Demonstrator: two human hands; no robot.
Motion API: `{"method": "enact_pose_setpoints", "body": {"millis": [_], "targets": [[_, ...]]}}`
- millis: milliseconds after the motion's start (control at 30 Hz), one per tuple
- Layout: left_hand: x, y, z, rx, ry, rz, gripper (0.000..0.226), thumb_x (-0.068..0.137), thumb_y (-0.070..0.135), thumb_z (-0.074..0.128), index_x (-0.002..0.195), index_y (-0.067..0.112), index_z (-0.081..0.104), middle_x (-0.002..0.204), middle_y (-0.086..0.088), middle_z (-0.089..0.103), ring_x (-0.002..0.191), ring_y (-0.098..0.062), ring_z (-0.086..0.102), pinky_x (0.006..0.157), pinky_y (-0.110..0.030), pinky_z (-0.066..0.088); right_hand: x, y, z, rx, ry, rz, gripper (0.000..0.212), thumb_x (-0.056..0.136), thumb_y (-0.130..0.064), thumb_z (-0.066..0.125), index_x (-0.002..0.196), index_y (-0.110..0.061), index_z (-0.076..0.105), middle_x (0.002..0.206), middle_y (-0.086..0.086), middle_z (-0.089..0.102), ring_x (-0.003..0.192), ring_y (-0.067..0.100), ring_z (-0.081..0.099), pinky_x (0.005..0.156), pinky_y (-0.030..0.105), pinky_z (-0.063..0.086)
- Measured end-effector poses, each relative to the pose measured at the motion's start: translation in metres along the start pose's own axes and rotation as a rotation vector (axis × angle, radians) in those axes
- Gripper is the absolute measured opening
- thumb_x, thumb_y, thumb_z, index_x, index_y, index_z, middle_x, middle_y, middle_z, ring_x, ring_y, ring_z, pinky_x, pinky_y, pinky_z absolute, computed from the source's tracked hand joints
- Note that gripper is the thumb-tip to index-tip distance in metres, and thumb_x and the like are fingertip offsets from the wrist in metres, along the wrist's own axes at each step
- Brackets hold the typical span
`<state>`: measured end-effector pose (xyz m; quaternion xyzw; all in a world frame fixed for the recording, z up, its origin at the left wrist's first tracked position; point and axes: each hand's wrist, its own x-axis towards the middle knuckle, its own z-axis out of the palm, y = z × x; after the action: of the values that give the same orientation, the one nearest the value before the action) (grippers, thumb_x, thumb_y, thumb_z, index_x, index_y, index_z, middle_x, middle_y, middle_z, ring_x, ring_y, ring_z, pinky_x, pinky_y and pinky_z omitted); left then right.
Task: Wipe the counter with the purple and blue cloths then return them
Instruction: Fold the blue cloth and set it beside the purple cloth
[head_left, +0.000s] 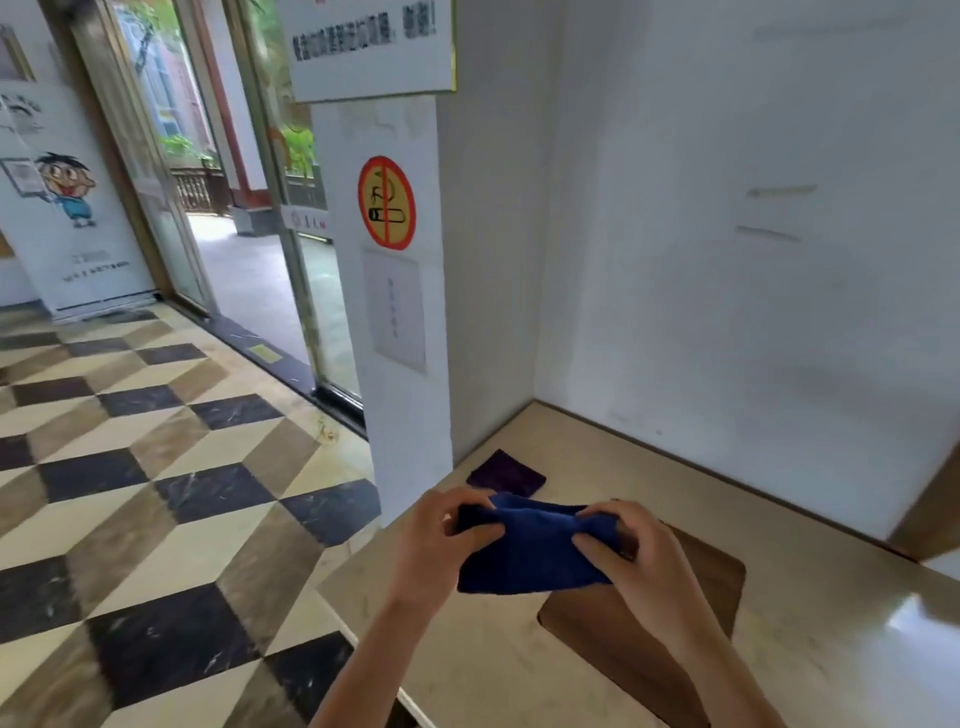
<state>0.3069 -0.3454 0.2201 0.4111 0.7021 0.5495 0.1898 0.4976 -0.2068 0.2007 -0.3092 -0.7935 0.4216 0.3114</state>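
A blue cloth (530, 551) hangs folded between both my hands, lifted above the beige counter (810, 613). My left hand (441, 540) pinches its left end, and my right hand (634, 551) pinches its right end. A purple cloth (506, 473) lies flat and folded on the counter near the far left corner, just beyond the blue cloth and apart from my hands.
A brown wooden board (701, 623) lies on the counter under my right hand. White walls (727, 260) close the counter at the back and left. A pillar with a no-smoking sign (387, 202) stands at the counter's left end. Patterned floor tiles (156, 493) lie to the left.
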Motion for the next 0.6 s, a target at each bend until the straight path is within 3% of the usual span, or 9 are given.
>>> {"method": "enact_pose_setpoints", "body": {"millis": [233, 367, 467, 600], "targets": [[0.062, -0.066, -0.064, -0.070, 0.054, -0.167, 0.026, 0.081, 0.011, 0.077, 0.080, 0.037, 0.073, 0.105, -0.002, 0.073, 0.098, -0.020, 0.069, 0.085, -0.032, 0.057, 0.078, -0.004, 0.089, 0.021, -0.064, 0.037, 0.016, 0.089, -0.019, 0.075, 0.097, -0.030, 0.070, 0.105, -0.009, 0.069, 0.097, -0.004, 0.064, 0.075, 0.020, 0.055], [0.120, -0.105, -0.083, -0.082, 0.032, -0.195, 0.027, 0.082, 0.009, 0.075, 0.080, 0.035, 0.074, 0.107, -0.004, 0.073, 0.099, -0.020, 0.070, 0.085, -0.033, 0.058, 0.123, 0.011, 0.133, 0.054, -0.040, 0.067, 0.019, 0.088, -0.015, 0.075, 0.095, -0.031, 0.068, 0.103, -0.009, 0.068, 0.096, 0.001, 0.066, 0.078, 0.023, 0.057], [0.167, -0.131, -0.084, -0.103, -0.014, -0.234, 0.022, 0.083, 0.009, 0.075, 0.083, 0.031, 0.076, 0.110, -0.005, 0.072, 0.102, -0.024, 0.069, 0.097, -0.047, 0.058, 0.160, 0.032, 0.156, 0.094, 0.005, 0.097, 0.021, 0.088, -0.013, 0.075, 0.097, -0.031, 0.067, 0.106, -0.007, 0.067, 0.095, -0.002, 0.065, 0.075, 0.013, 0.054], [0.221, -0.165, -0.084, -0.058, -0.095, -0.267, 0.019, 0.087, 0.012, 0.072, 0.087, 0.030, 0.076, 0.112, -0.004, 0.072, 0.106, -0.024, 0.068, 0.099, -0.049, 0.057, 0.197, 0.054, 0.184, 0.116, 0.050, 0.185, 0.020, 0.089, -0.011, 0.074, 0.102, -0.024, 0.066, 0.108, -0.004, 0.064, 0.097, -0.003, 0.063, 0.074, 0.009, 0.052]]}}
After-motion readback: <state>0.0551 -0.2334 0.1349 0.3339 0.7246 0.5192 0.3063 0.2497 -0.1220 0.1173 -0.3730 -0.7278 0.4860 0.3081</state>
